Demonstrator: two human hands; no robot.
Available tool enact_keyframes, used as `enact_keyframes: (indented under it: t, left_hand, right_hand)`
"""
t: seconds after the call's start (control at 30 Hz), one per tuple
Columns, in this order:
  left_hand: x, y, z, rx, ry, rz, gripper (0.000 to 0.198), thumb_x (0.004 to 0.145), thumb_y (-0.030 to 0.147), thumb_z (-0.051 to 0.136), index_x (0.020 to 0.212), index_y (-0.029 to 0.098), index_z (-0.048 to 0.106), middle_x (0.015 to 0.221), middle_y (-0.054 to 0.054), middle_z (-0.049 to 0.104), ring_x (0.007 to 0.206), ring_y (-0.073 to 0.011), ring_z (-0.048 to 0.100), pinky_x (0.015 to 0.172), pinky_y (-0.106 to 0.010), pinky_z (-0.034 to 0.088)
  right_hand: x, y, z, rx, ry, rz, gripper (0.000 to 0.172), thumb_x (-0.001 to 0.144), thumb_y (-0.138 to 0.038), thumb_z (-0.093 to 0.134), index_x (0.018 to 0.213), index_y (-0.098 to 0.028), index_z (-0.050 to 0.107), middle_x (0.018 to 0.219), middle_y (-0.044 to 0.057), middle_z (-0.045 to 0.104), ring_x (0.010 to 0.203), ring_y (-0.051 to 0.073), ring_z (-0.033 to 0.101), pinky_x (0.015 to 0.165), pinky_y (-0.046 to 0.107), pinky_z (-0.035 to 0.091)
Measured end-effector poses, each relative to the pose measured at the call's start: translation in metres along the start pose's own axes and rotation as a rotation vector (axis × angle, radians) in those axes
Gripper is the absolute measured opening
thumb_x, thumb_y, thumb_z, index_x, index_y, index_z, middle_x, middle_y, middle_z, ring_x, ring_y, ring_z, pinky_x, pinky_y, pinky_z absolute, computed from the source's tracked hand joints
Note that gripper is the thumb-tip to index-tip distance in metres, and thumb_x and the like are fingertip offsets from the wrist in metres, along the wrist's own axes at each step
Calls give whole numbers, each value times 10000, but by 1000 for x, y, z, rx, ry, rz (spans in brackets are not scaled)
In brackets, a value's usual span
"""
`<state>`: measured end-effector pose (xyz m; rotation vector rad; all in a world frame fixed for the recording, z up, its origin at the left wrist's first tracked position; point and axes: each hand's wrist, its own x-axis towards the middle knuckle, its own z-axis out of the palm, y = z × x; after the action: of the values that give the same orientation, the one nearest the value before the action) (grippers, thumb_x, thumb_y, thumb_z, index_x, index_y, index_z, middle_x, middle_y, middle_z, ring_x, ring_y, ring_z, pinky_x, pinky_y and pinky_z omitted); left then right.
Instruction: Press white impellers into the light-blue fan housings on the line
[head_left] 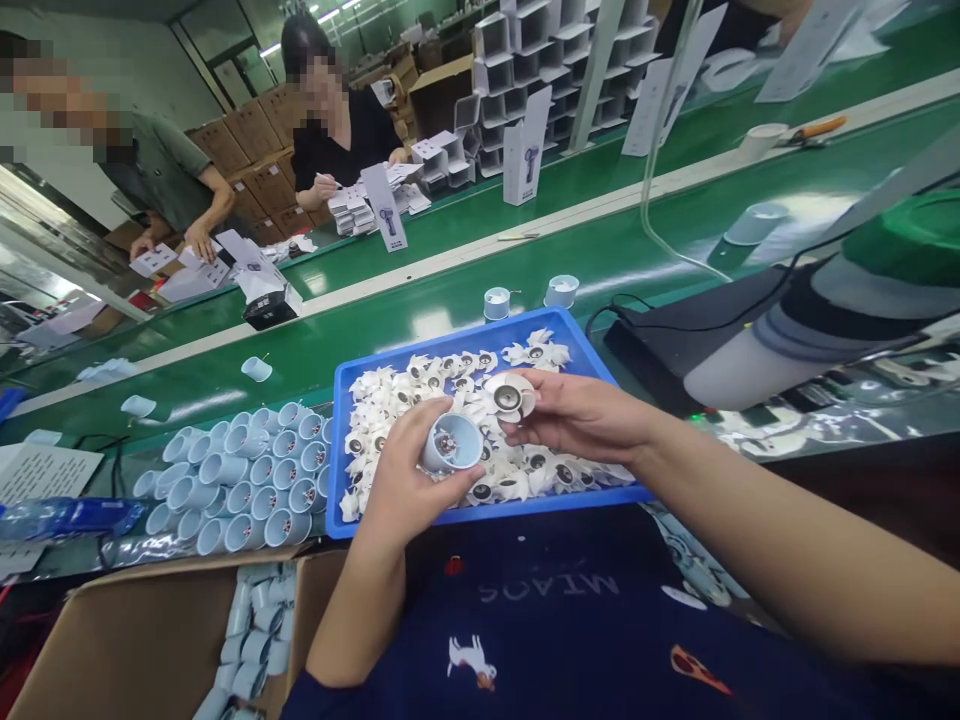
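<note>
The left hand holds a pale blue cup tight — the right hand pinches a white spiky part — both over a blue tray.

A single head-worn camera looks forward and down past the person's navy shirt, so the left hand and right hand sit close below it, over a blue tray (the wide frame runs tilted, with the green table slanting across it). A co-worker appears well off, beyond the table's far edge.
</note>
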<state>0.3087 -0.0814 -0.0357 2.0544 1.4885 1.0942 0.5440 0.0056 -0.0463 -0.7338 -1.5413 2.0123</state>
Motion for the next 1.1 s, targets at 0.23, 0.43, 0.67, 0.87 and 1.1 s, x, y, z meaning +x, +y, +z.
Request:
enact_keyframes:
  t: [0.23,0.43,0.67,0.87,1.1]
  left_hand:
    - [13,18,14,116,-28,83,562,768,386,807,1263,238,585,1230,-88,701,1103,-273,665,976,-445,508]
    - [18,25,16,288,-1,157,533,798,444,776,1240,222,579,1185,-97,725,1053,-275,686,934,-447,529]
    - [19,20,32,369,186,327,452,877,349,697,1288,223,555,1161,-97,733,1084,-252,696,931,-402,544]
    - [20,9,23,309,104,308,569,816,473,764,1297,242,569,1207,-107,720,1116,-271,676,975,-437,527]
    - [66,-32,-5,362,143,297,409,872,460,705,1203,237,614,1195,-95,689,1136,-235,652,993,-416,528]
  right_hand:
    - [-9,1,3,454,-62,-17,463,797,-413,863,1097,-191,589,927,8,583,834,104,593,828,237,536]
    - [-12,-8,8,-189,41,-282,286,930,-422,672,1107,-210,595,1008,51,574,890,172,577,833,347,489]
    - [-4,-11,25,-1136,270,-582,151,868,-192,767,1004,-254,744,1005,65,546,944,232,550,811,388,408]
    - [-24,-17,11,-955,254,-587,214,949,-310,670,769,-209,726,899,51,509,844,188,539,749,338,398]
    - [-88,4,-10,-634,530,-456,328,1005,-539,514,851,-313,695,992,70,537,917,225,568,800,392,446]
